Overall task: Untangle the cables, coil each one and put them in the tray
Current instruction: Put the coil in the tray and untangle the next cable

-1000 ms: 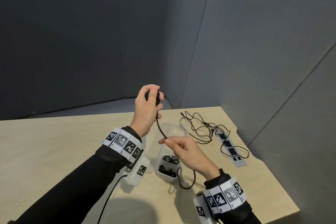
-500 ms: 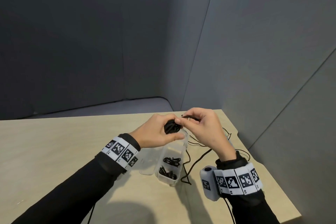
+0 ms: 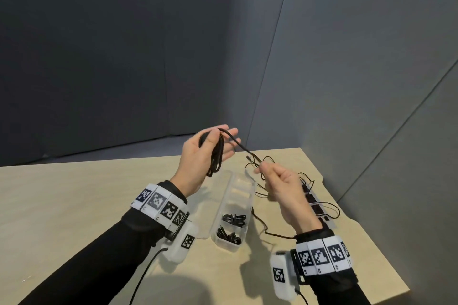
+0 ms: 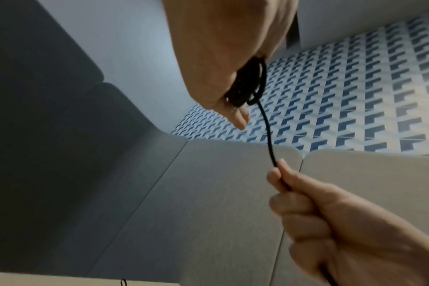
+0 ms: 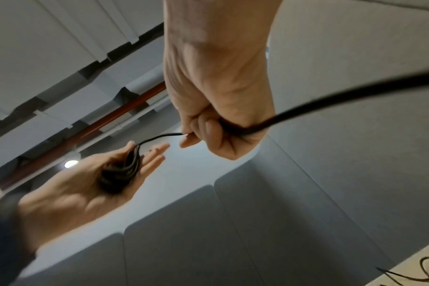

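My left hand point(image 3: 218, 141) is raised above the table, fingers stretched, thumb pinning a coil of black cable point(image 3: 215, 156) against the palm; the coil hangs down from it. From the coil a taut strand point(image 3: 244, 152) runs to my right hand point(image 3: 262, 169), which pinches it between thumb and forefinger, other fingers curled. The right wrist view shows the coil point(image 5: 120, 172) in the left palm. The rest of this cable trails past my right wrist to the table. Below stands the clear compartment tray point(image 3: 251, 195), with two coiled cables point(image 3: 234, 220) in its near compartments.
A tangle of thin black cables point(image 3: 304, 181) lies on the wooden table behind my right hand, over a white power strip point(image 3: 319, 210). Grey partition walls close in the back and right. The table edge point(image 3: 342, 287) runs at the near right.
The hands were together over the tray, both on the coil. Now the left has lifted with the coil, and the right has drawn away to the right with a strand stretched between.
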`<state>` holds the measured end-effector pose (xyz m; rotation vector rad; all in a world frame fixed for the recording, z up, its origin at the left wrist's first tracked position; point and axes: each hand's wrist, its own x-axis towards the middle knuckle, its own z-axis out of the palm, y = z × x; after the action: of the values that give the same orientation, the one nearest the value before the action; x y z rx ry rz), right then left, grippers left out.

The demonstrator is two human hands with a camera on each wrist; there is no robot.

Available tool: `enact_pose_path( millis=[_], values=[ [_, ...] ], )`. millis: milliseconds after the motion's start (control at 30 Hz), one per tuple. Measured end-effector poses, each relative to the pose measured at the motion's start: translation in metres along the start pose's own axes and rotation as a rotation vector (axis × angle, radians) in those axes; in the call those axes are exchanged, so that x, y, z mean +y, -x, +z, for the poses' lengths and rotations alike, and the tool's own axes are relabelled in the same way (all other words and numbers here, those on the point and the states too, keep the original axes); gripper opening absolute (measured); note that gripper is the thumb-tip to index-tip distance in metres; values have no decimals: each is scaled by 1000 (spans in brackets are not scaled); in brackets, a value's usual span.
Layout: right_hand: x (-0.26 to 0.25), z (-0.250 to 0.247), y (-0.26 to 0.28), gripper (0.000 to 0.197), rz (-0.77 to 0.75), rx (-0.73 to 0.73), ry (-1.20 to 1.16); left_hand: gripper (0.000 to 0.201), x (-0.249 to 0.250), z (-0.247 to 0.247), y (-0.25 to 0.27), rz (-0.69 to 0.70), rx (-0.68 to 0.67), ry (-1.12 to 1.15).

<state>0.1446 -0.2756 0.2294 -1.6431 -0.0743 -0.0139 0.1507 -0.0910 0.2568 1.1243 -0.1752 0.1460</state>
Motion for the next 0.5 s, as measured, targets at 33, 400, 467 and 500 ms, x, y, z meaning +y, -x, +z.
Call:
enact_pose_path(
  millis=[33, 400, 467, 500],
  values=[
    [3, 3, 5, 22, -14, -54, 43, 25, 2, 1, -2, 19, 12, 27],
    [10, 29, 26, 21, -180, -348, 483, 8, -5, -7, -10, 202, 152, -274],
    [3, 25, 27, 20, -247, -374, 662, 11, -10, -19, -14, 321, 79, -603],
    [-5, 22, 28, 19, -287, -371, 731, 17, -13, -24, -13, 369, 22, -792]
  ],
)
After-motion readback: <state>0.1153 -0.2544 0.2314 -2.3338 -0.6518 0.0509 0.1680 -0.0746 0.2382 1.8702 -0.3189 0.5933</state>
